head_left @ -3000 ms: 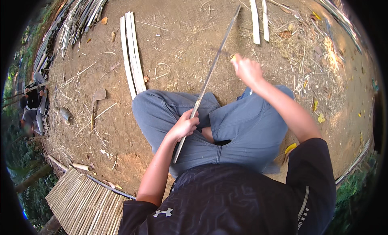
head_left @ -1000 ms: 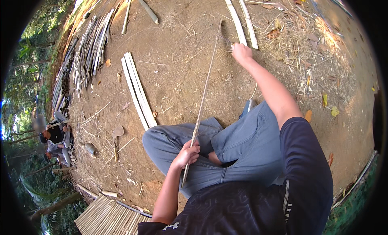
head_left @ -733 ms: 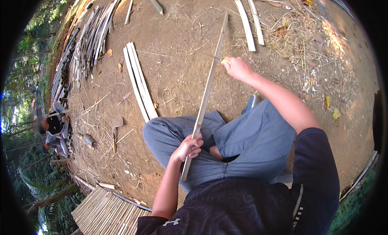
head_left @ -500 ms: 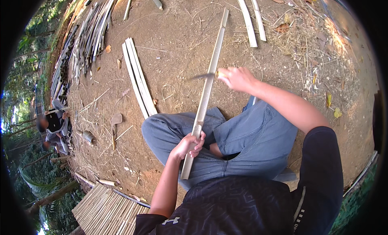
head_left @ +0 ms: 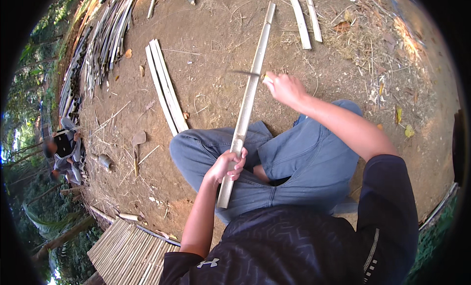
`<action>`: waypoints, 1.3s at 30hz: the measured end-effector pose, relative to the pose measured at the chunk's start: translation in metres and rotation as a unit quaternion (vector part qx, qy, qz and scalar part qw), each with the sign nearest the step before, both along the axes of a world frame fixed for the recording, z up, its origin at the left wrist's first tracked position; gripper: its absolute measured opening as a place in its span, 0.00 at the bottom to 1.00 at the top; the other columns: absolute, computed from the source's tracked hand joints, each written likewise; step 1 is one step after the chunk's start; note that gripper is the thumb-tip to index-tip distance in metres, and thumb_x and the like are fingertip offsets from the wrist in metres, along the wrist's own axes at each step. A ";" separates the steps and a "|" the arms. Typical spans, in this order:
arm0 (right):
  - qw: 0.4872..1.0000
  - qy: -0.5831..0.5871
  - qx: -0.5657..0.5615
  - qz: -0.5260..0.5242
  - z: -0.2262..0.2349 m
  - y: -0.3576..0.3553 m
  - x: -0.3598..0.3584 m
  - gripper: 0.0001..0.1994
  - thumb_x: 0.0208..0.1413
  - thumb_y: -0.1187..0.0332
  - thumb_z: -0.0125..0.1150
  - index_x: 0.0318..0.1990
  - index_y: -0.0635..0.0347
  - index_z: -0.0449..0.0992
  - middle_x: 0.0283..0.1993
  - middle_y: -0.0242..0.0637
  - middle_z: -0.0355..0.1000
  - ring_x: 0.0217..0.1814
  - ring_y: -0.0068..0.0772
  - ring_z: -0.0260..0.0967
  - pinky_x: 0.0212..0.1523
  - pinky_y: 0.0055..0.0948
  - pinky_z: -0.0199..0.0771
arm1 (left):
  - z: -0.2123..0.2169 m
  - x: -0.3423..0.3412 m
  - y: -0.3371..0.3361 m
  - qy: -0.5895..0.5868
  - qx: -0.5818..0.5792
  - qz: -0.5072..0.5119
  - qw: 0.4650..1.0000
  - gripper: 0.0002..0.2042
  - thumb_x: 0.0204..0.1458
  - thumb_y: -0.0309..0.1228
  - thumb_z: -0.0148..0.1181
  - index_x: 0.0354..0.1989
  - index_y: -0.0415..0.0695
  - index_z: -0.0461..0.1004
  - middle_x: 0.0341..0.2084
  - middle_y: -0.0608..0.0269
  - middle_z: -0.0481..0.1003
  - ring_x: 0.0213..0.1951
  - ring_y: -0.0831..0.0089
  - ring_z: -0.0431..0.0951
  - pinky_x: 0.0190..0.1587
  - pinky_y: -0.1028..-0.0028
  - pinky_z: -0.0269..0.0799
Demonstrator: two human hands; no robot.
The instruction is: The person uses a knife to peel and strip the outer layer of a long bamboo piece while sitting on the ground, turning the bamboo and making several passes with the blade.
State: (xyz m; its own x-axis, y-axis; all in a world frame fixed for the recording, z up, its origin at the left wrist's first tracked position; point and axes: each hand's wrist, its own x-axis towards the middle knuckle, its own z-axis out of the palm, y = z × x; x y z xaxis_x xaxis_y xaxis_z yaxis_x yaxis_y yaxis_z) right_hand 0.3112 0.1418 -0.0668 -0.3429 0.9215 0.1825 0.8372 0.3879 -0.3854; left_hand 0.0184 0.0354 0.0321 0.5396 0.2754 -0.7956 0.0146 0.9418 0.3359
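I sit on bare earth with my legs crossed in blue jeans. My left hand [head_left: 228, 165] grips the near end of a long pale bamboo strip [head_left: 251, 86] that slants away from my lap toward the top of the view. My right hand [head_left: 284, 87] holds a knife [head_left: 248, 73] by its handle. The thin blade points left and lies against the strip about halfway along it.
Two or three split bamboo strips [head_left: 164, 86] lie on the ground to the left, two more [head_left: 304, 15] at the top. A pile of bamboo poles [head_left: 95, 49] runs along the far left. Another person [head_left: 61, 150] crouches at left. A woven bamboo mat [head_left: 130, 246] lies lower left.
My right hand has drawn the knife down the strip toward me, from near its far end to its middle. The left hand keeps its grip on the near end.
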 end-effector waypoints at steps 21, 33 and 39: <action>0.956 -0.015 -0.192 -0.220 0.000 0.042 0.034 0.17 0.66 0.56 0.50 0.51 0.59 0.75 0.27 0.46 0.76 0.21 0.36 0.76 0.18 0.35 0.76 | -0.001 0.003 -0.010 0.052 0.078 -0.043 0.995 0.13 0.65 0.40 0.49 0.37 0.43 0.65 0.15 0.65 0.66 0.12 0.73 0.69 0.15 0.70 0.72; 0.996 -0.023 -0.072 -0.054 0.003 0.033 0.026 0.15 0.65 0.54 0.51 0.42 0.54 0.78 0.28 0.46 0.78 0.29 0.46 0.79 0.27 0.45 0.78 | -0.005 0.001 -0.013 0.042 0.062 -0.036 0.997 0.13 0.65 0.41 0.49 0.36 0.44 0.64 0.15 0.66 0.66 0.12 0.73 0.70 0.16 0.70 0.73; 0.980 -0.013 -0.164 -0.111 0.015 0.039 0.005 0.14 0.65 0.55 0.52 0.46 0.52 0.78 0.25 0.41 0.77 0.24 0.36 0.76 0.21 0.35 0.76 | -0.007 0.000 -0.002 0.036 0.053 -0.014 0.998 0.13 0.64 0.42 0.51 0.36 0.45 0.64 0.15 0.66 0.66 0.12 0.73 0.69 0.17 0.71 0.74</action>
